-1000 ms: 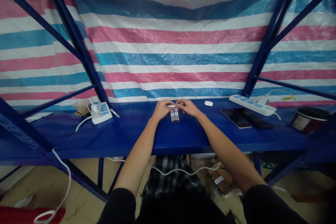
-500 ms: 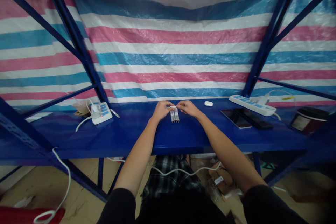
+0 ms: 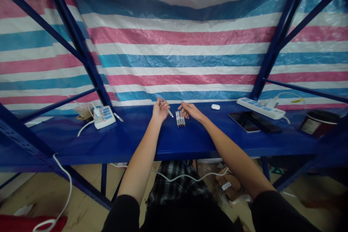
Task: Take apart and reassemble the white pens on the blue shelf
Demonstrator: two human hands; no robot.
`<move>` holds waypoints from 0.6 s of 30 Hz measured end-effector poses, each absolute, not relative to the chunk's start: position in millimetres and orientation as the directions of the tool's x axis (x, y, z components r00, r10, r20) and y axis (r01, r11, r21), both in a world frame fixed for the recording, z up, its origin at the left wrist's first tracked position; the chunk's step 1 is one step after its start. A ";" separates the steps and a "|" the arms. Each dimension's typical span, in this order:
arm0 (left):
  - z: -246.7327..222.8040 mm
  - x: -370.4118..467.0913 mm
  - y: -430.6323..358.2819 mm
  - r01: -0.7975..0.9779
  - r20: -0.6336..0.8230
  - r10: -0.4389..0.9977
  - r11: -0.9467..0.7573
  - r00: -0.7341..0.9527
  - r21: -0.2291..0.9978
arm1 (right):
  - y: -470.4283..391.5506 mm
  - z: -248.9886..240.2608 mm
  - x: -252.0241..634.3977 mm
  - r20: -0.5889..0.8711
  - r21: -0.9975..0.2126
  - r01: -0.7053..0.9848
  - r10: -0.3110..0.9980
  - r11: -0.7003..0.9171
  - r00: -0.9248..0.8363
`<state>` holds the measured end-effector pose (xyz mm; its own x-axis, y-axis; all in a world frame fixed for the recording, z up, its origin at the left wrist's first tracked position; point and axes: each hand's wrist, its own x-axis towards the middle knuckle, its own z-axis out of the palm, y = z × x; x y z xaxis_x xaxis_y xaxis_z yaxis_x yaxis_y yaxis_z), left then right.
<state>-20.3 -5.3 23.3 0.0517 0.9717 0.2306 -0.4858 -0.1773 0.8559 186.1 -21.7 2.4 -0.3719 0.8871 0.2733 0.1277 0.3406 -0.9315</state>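
Observation:
A grey-and-white marker pen (image 3: pixel 170 112) slants out of my left hand (image 3: pixel 161 110), whose fingers are closed around it above the blue tabletop. To its right, several similar markers (image 3: pixel 180 119) lie side by side in a short row, dark ends toward me. My right hand (image 3: pixel 188 110) is at the upper right of that row, fingers loosely bent and apart, with nothing visible in them. Whether its fingertips touch the markers, I cannot tell.
On the blue table (image 3: pixel 190 141), a loose pen (image 3: pixel 118 117) lies near the left power strip (image 3: pixel 106 117). Rightward are a white earbud case (image 3: pixel 215 107), two phones (image 3: pixel 244 122), another power strip (image 3: pixel 261 108) and a dark cup (image 3: pixel 318 123). Behind hangs striped sheeting (image 3: pixel 179 36).
My hands were together over the far ends of the row, at a white piece. Now they are apart: the left has moved left with a marker, the right stays by the row with its fingers loosened.

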 end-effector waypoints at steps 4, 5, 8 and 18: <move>20.6 -39.0 -4.4 -0.562 0.178 0.984 -0.143 0.008 0.815 | -18.1 0.8 191.2 0.245 -0.941 0.137 0.903 0.308 -0.352; 20.1 -41.6 -4.5 -0.570 0.162 0.987 -0.124 0.015 0.812 | -17.4 0.0 192.3 0.240 -0.942 0.140 0.903 0.305 -0.357; 19.8 -43.2 -4.7 -0.597 0.129 0.990 -0.075 0.048 0.798 | -16.8 -1.5 193.6 0.239 -0.943 0.129 0.894 0.307 -0.378; 22.9 -29.7 -1.1 -0.436 -0.101 0.987 0.145 0.123 0.888 | -17.0 -1.1 196.0 0.253 -0.931 0.174 0.912 0.320 -0.323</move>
<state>-29.7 -1.1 22.9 0.1235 0.9872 -0.1007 -0.4356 0.1451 0.8884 196.0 -17.0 -1.1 -0.3230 0.9118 0.2535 0.1737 0.3204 -0.9312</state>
